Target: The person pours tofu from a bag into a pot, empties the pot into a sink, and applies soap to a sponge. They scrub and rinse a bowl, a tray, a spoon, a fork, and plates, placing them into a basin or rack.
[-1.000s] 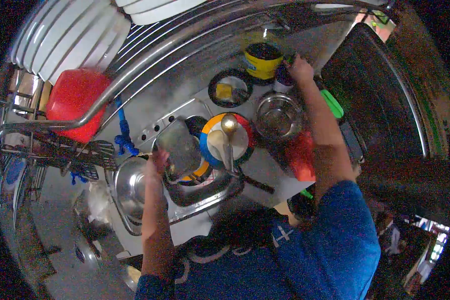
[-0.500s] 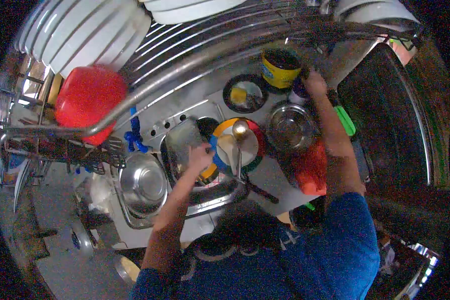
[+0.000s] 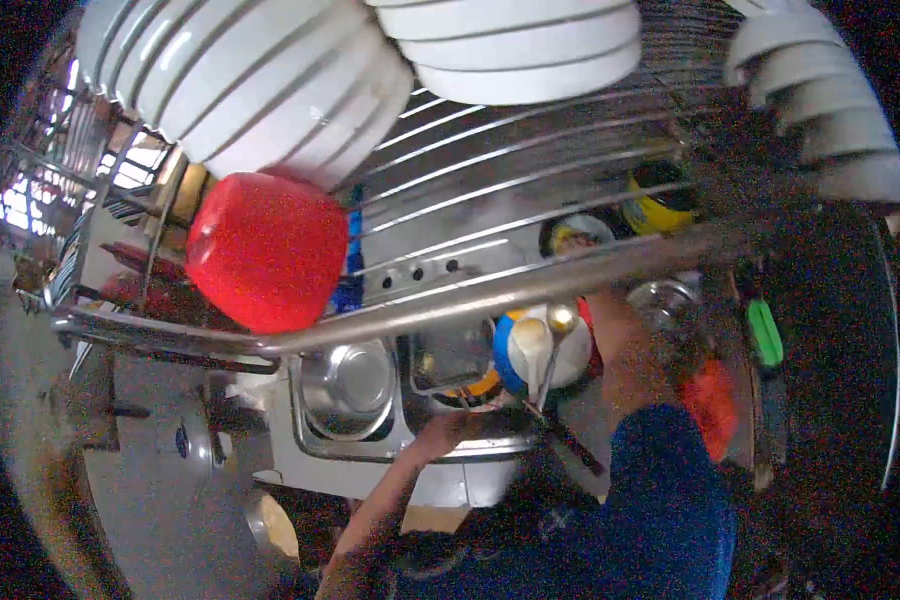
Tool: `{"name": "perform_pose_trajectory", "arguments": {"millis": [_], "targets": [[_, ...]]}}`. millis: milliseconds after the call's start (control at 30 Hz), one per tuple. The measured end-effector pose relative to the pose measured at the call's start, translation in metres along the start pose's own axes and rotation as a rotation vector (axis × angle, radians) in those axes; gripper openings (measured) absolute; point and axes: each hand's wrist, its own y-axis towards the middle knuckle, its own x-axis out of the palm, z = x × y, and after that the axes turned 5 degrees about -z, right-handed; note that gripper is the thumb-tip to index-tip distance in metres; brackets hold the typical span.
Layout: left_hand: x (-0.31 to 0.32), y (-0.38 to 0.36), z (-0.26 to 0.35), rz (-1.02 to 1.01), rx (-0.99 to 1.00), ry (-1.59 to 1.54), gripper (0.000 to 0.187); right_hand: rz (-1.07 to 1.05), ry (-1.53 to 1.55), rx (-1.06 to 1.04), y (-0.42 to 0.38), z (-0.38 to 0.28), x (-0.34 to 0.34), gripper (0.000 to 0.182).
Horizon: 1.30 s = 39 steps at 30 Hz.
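My left hand (image 3: 444, 436) is at the front edge of the sink, below a clear container (image 3: 452, 352) in the basin; its fingers are blurred. A colourful plate (image 3: 574, 358) holds a pale spoon (image 3: 531, 345) and a metal ladle (image 3: 562, 319). Beside the plate's right edge is my right hand (image 3: 606, 305), partly hidden by the rack's thick rail, so its fingers do not show clearly. A steel bowl (image 3: 662, 300) lies right of it. Left of the container, a steel basin (image 3: 346, 388) sits in the sink unit.
A metal rack (image 3: 530, 285) crosses the upper view, with white bowls (image 3: 260, 80) and a red container (image 3: 267, 250). Behind its bars are a yellow tub (image 3: 656, 212) and a dark dish (image 3: 577, 234). A green object (image 3: 765, 333) and a red-orange bag (image 3: 710, 405) are at the right.
The view has tilted up, bringing more of the rack in. My left hand has drawn back from the clear container to the sink's front edge. My right hand has moved from near the yellow tub toward the plate.
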Motion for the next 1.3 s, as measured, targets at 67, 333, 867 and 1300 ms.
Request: {"name": "perform_pose_trajectory", "arguments": {"millis": [67, 333, 867, 1300], "targets": [[0.013, -0.018, -0.036, 0.14, -0.097, -0.029, 0.029, 0.041, 0.007, 0.01, 0.004, 0.001, 0.022, 0.022], [0.048, -0.055, -0.116, 0.128, -0.354, -0.273, 0.033, 0.014, -0.014, 0.055, 0.02, 0.028, 0.012, 0.019], [0.021, -0.02, -0.045, 0.044, -0.219, -0.204, 0.028, -0.002, 0.054, 0.051, 0.021, 0.03, 0.035, 0.015], [0.029, -0.014, -0.07, 0.098, -0.119, -0.146, 0.031, 0.077, -0.126, 0.111, -0.004, 0.057, 0.042, 0.015]]}}
